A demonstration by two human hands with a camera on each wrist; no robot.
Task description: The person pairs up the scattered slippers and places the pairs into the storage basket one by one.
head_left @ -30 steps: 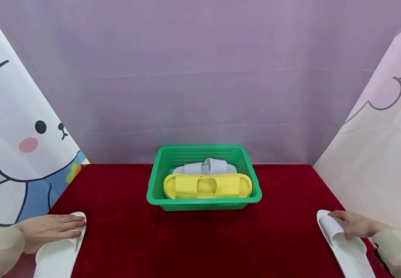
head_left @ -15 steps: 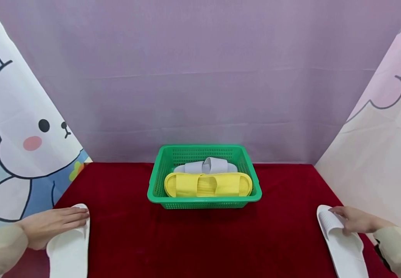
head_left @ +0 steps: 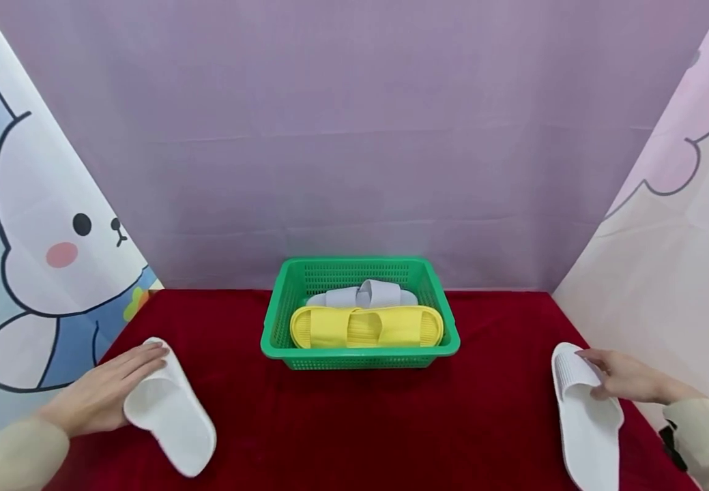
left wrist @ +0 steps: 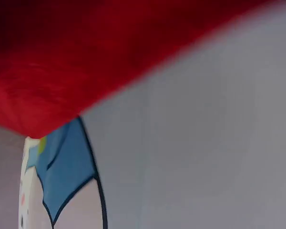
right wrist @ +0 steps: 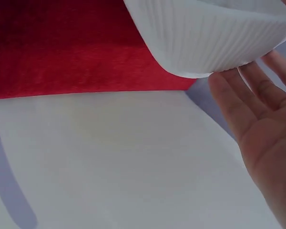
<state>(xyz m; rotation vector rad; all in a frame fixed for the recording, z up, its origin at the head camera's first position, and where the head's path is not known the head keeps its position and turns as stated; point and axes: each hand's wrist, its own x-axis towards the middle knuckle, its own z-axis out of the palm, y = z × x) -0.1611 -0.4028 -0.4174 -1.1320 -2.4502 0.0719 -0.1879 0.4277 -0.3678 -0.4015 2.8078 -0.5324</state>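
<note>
Slippers sit under both my hands, one at each side of the red cloth (head_left: 354, 423). My left hand (head_left: 99, 395) lies flat with straight fingers on the toe end of the left white slipper (head_left: 170, 409), pressing on its outer edge rather than gripping it; the slipper lies angled, heel toward me and turned inward, which suits a flat push better than a lift. My right hand (head_left: 621, 378) rests against the strap of the right white slipper (head_left: 584, 416). In the right wrist view the fingers (right wrist: 250, 107) look straight and spread beside the ribbed strap (right wrist: 214, 40), so I judge this hand is touching, not clasping, though the thumb is hidden and I cannot be sure.

Between the two slippers, well apart from each, stands the green basket (head_left: 360, 351) at the back middle of the cloth. It holds a yellow pair of slippers (head_left: 366, 327) laid lengthwise across the front and a pale grey pair (head_left: 363, 295) behind them, packed close so that both pairs fit. The left wrist view shows only blurred red cloth and a cartoon rabbit panel (head_left: 41, 259), nothing of my hand. A purple backdrop (head_left: 354, 136) closes the rear.
</note>
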